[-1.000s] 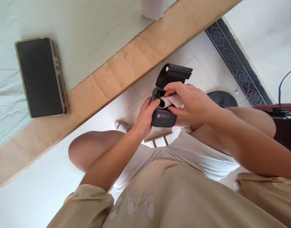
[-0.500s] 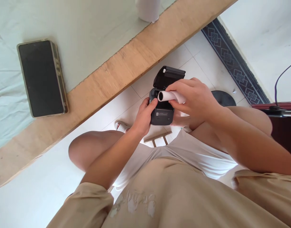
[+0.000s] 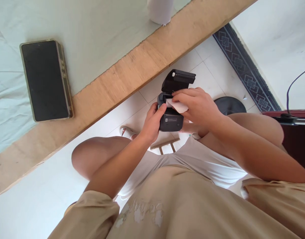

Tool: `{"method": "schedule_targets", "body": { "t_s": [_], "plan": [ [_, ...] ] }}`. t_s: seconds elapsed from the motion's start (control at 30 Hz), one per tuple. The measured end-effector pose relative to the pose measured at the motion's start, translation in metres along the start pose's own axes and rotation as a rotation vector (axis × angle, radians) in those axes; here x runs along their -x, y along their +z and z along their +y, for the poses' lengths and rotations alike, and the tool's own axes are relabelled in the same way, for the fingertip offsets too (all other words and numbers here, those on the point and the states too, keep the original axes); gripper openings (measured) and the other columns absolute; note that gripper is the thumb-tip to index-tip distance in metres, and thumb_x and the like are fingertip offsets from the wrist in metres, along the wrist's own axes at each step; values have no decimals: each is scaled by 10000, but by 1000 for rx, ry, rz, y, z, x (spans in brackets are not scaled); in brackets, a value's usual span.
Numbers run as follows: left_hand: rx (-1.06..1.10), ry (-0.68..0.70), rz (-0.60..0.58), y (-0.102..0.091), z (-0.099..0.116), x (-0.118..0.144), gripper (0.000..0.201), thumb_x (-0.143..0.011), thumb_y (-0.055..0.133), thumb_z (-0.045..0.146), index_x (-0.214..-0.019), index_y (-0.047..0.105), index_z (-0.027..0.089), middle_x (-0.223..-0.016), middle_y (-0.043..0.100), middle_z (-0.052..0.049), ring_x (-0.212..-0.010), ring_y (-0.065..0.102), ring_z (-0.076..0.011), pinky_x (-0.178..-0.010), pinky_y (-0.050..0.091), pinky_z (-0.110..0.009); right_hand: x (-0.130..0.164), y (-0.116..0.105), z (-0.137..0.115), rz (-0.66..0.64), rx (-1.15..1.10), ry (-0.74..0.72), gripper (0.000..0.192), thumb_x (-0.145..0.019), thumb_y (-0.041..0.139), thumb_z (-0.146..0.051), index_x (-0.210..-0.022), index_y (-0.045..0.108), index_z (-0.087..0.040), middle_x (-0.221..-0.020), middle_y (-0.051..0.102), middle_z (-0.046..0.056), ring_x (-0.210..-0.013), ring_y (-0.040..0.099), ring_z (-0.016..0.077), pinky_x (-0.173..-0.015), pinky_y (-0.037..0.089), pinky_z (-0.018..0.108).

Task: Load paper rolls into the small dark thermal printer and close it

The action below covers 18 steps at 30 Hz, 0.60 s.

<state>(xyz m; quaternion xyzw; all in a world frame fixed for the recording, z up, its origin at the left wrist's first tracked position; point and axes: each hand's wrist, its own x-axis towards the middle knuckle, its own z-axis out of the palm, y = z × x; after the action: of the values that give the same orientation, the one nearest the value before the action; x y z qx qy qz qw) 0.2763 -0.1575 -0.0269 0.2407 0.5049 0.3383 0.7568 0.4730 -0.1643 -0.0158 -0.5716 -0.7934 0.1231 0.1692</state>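
Observation:
A small black printer (image 3: 171, 122) with its lid (image 3: 177, 79) flipped open is held above my lap, over the tiled floor. My left hand (image 3: 152, 123) grips its left side, thumb near the paper bay. My right hand (image 3: 197, 107) holds a white paper roll (image 3: 177, 106) pressed down at the printer's open bay; my fingers cover most of the roll.
A wooden-edged table (image 3: 122, 79) with a pale cloth runs across the upper left. A black phone (image 3: 45, 80) lies on it, and a white cylinder (image 3: 160, 10) stands at its far edge. A patterned floor border (image 3: 244, 66) and a dark round base (image 3: 229, 105) lie to the right.
My right hand lifted the roll clear of the printer half a second ago, then lowered it back into the open bay. My left hand kept its grip.

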Motion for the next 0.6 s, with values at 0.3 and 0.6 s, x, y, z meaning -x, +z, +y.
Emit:
{"method": "schedule_targets", "body": {
  "t_s": [0.3,0.6],
  "plan": [
    [32,-13,-33,-1,1,-3,366,-801,914,440,-979,682,221,-958,738,-14,-978,731,-225,-880,586,-327,8,-8,-11,-54,-148,-108,182,-974,632,-354,-1008,772,-242,-944,803,48,-919,721,235,-871,445,395],
    [-93,-38,-70,-2,5,4,559,-631,942,321,-1115,677,235,-1176,779,-70,-1224,738,-326,-1019,603,-408,6,-30,8,324,-328,304,245,-1058,599,-479,-1179,650,-272,-1205,755,112,-1058,745,266,-879,553,421]
  ]
}}
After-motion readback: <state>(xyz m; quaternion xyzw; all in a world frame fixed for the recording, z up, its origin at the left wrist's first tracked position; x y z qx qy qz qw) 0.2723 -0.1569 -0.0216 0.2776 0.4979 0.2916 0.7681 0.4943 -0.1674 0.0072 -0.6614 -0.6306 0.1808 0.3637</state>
